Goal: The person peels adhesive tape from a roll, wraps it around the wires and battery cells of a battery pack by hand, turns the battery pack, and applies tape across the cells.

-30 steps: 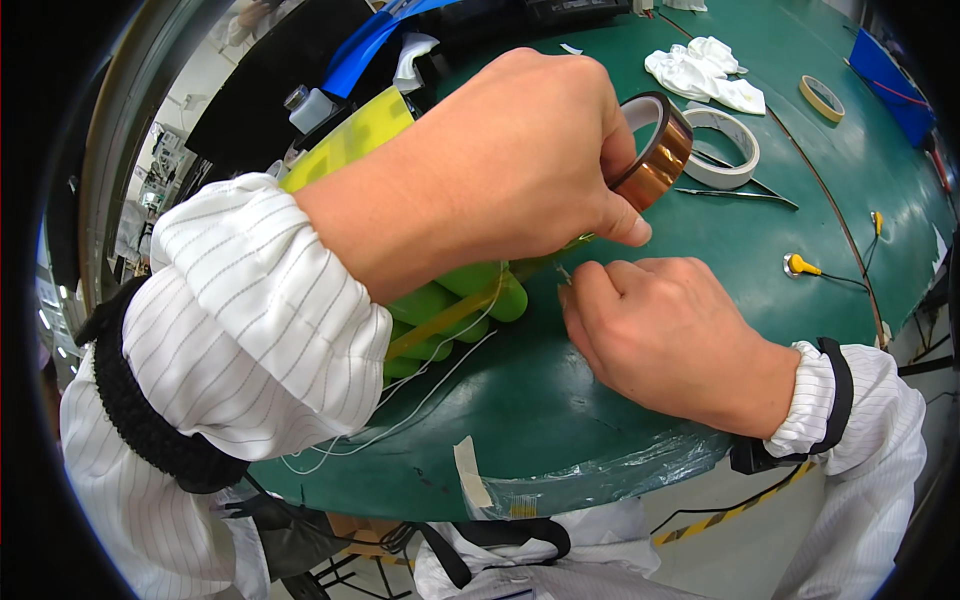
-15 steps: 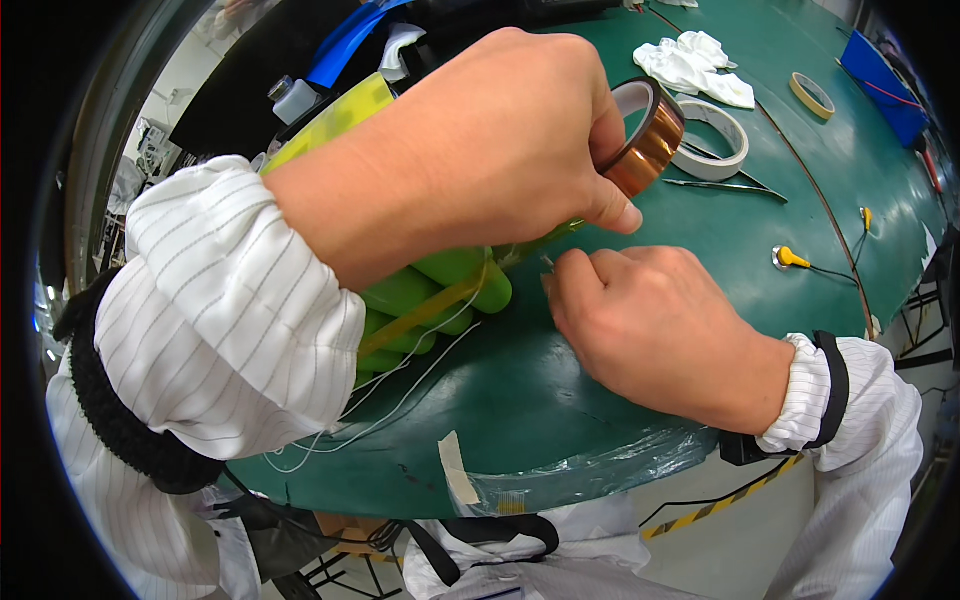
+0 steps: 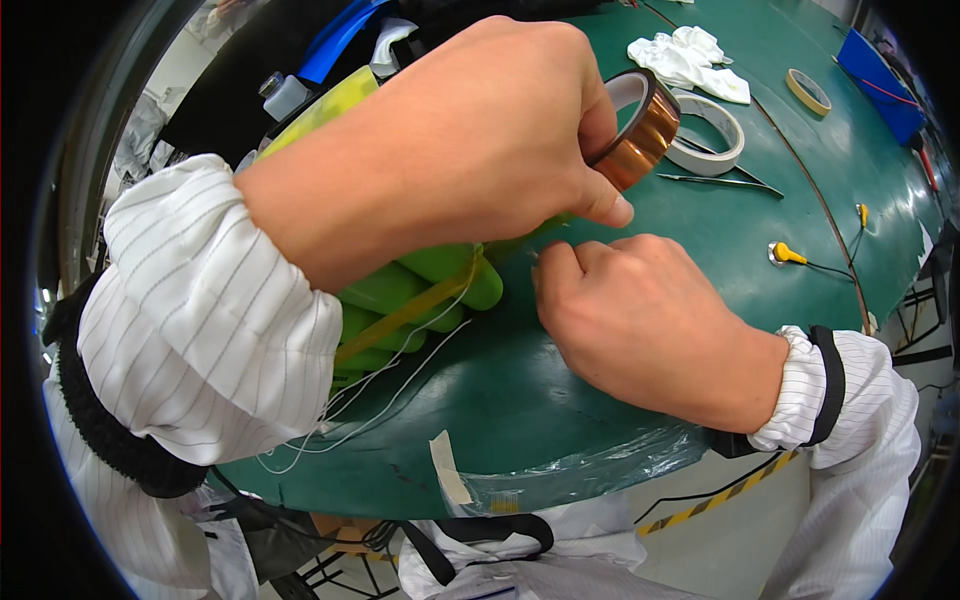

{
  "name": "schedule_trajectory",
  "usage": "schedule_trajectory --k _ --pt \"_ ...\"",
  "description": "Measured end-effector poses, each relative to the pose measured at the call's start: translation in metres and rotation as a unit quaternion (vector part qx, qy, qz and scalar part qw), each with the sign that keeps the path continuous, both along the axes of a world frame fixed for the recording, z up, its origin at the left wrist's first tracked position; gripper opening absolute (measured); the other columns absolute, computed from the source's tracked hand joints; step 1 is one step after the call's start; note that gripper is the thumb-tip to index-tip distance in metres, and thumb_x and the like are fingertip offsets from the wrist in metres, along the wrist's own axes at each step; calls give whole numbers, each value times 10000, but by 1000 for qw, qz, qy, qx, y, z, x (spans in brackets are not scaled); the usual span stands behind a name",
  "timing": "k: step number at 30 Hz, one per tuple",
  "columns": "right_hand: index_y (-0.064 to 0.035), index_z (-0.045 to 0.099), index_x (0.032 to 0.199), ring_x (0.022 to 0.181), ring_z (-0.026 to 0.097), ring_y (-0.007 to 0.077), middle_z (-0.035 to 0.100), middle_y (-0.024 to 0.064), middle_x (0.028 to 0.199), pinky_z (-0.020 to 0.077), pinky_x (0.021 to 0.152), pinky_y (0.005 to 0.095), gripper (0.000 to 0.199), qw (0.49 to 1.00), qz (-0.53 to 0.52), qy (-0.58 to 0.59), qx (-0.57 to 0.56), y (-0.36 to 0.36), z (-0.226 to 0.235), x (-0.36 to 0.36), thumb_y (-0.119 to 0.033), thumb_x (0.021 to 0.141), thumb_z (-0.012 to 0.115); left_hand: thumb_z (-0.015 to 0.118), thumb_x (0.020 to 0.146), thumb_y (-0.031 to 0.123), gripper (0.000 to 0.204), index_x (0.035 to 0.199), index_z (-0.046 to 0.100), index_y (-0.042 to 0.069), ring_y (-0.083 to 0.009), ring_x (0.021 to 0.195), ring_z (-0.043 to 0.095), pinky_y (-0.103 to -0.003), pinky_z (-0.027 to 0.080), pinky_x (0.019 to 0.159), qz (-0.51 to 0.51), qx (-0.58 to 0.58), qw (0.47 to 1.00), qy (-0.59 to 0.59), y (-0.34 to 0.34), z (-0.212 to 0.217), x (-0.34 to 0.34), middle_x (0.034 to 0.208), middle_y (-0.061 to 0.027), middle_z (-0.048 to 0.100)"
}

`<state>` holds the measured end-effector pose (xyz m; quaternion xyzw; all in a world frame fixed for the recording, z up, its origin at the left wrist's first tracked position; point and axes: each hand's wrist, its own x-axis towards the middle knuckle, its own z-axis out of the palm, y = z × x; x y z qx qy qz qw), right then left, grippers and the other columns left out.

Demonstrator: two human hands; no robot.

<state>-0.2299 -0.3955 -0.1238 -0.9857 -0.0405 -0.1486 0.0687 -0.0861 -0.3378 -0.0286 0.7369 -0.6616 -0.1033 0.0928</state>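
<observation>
My left hand [image 3: 500, 130] reaches across the top, its fingers closed on a roll of amber tape [image 3: 652, 135]. Beneath that wrist sits a bundle of green cylinders [image 3: 385, 292], looking like battery cells, partly covered by my forearm. A strip of amber tape [image 3: 415, 308] crosses the cylinders. Thin white wires [image 3: 405, 395] trail beside them toward the table's near edge. My right hand [image 3: 645, 325] is closed in a pinch just right of the cylinders, below the left thumb. A small light tip shows at its fingertips; what it belongs to is hidden.
On the green tabletop [image 3: 590, 440], a white tape roll [image 3: 715, 135], metal tweezers [image 3: 720, 181] and crumpled white cloths [image 3: 690, 60] lie beyond my hands. A yellow-capped cord clip [image 3: 788, 254], a tan tape roll [image 3: 808, 92] and a blue bin [image 3: 880, 85] are at right.
Both hands have shifted slightly left and up in the picture, and the view has shifted a little too. The left hand still grips the amber tape roll; the right hand's pinch stays closed.
</observation>
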Motion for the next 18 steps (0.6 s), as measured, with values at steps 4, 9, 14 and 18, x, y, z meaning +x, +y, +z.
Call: schedule_trajectory --k 4,9,14,18 --pt "-2 498 732 521 593 296 550 119 592 476 482 404 114 1000 -5 2 4 1 1 0 -40 768 600 835 721 166 294 883 744 -61 -140 570 570 -293 458 567 -14 -13 1000 -4 0 -2 2 633 -121 627" --pt "13 558 670 485 628 263 586 134 545 490 444 363 110 999 4 -41 10 1 -1 1 -58 684 641 842 718 171 298 879 744 -60 -136 561 567 -291 457 563 -14 -15 1000 -5 0 -2 1 625 -120 624" --pt "14 558 669 489 631 265 588 134 549 496 451 360 105 999 7 -42 12 1 0 1 -54 688 636 843 720 173 303 882 743 -62 -137 553 567 -291 460 561 -5 -6 1000 2 0 0 -1 618 -127 619" --pt "18 575 665 514 643 277 600 134 573 510 467 369 90 1000 3 -25 19 2 4 2 -48 699 624 842 720 165 301 890 743 -63 -139 565 583 -291 475 577 -10 -9 1000 2 0 -1 0 633 -132 634"
